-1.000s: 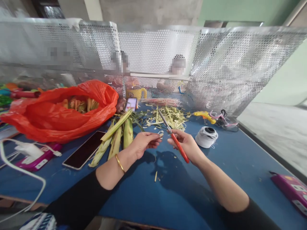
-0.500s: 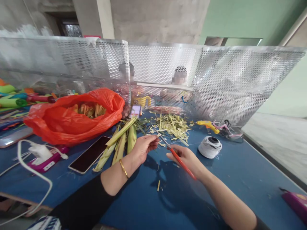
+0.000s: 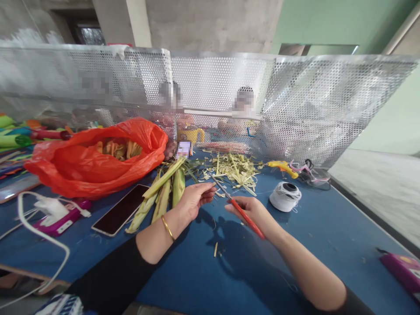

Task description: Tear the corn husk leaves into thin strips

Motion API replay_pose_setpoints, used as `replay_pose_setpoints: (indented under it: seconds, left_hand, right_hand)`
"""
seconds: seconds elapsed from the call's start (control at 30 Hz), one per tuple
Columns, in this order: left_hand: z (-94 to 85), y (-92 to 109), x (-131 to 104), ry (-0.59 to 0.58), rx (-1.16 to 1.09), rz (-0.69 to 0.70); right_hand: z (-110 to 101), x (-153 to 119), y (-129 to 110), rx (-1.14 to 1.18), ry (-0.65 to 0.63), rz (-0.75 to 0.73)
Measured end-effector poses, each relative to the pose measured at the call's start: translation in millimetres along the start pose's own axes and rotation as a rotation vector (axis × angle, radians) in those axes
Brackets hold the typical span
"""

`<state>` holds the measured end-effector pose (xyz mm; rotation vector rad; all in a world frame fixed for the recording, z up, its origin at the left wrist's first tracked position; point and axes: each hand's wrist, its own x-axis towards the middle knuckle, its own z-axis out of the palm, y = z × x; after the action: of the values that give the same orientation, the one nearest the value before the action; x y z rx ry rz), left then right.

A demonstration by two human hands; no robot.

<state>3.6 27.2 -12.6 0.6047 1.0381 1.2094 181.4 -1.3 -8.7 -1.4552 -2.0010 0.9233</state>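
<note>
My right hand (image 3: 247, 210) is closed round a pair of red-handled scissors (image 3: 243, 212), whose silver blades point up and left. The blade tips lie right by the fingertips of my left hand (image 3: 197, 197). Thumb and forefinger of that hand are pinched together; whatever is between them is too small to make out. Behind my left wrist several pale green corn husks (image 3: 164, 191) lie in a bundle. Beyond the blades spreads a heap of shredded husk scraps (image 3: 238, 168). A small husk sliver (image 3: 215, 249) rests on the blue table (image 3: 190, 280) below my hands.
A red plastic bag (image 3: 75, 175), a phone (image 3: 120, 210) and a purple power strip (image 3: 62, 221) lie left. White thread (image 3: 285, 197), a yellow glue gun (image 3: 282, 167) and a purple object (image 3: 402, 271) are right. A perforated metal screen (image 3: 219, 83) stands behind, with people beyond it.
The view has shifted slightly, so everything sits a little higher and further left. Both hands keep nearly the same pose, with the scissors still at the left fingertips.
</note>
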Motion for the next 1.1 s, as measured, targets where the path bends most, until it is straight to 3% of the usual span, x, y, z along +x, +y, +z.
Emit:
replay_pose_setpoints:
  seconds: [0.1, 0.2, 0.3, 0.5, 0.67, 0.77, 0.87, 0.97, 1.1]
  left_hand:
    - [-1.5, 1.0, 0.5, -0.014, -0.011, -0.006]
    - [-3.1, 3.0, 0.6, -0.035, -0.054, 0.007]
    - [-3.6, 5.8, -0.4, -0.034, -0.089, 0.02]
    - [0.9, 7.2, -6.7, -0.041, -0.062, 0.029]
    - [5.0, -1.7, -10.3, -0.048, 0.07, 0.04]
    - [6.2, -9.2, -11.1, -0.05, 0.146, 0.041]
    - [6.9, -15.7, -11.7, -0.066, 0.216, 0.054]
    - [7.9, -20.6, -13.3, -0.098, 0.276, 0.108]
    - [10.8, -24.7, -19.2, -0.135, 0.357, 0.162]
  right_hand:
    - [-1.2, -1.9, -3.7, -0.142, 0.032, 0.02]
    - [-3.3, -4.8, -10.1, -0.491, 0.065, 0.093]
    - [-3.7, -6.9, -14.3, -0.767, 0.003, 0.07]
    - [4.2, -12.1, -17.5, -0.862, -0.229, -0.168]
    - [9.3, -20.4, -24.9, -0.964, -0.261, -0.139]
    - [4.4, -20.0, -24.0, -0.912, -0.234, -0.099]
    - [-3.4, -14.3, -17.7, -0.771, -0.067, -0.037]
    - [-5.7, -7.6, -10.9, -0.497, 0.139, -0.024]
    - [3.6, -3.4, -4.7, -0.068, 0.241, -0.074]
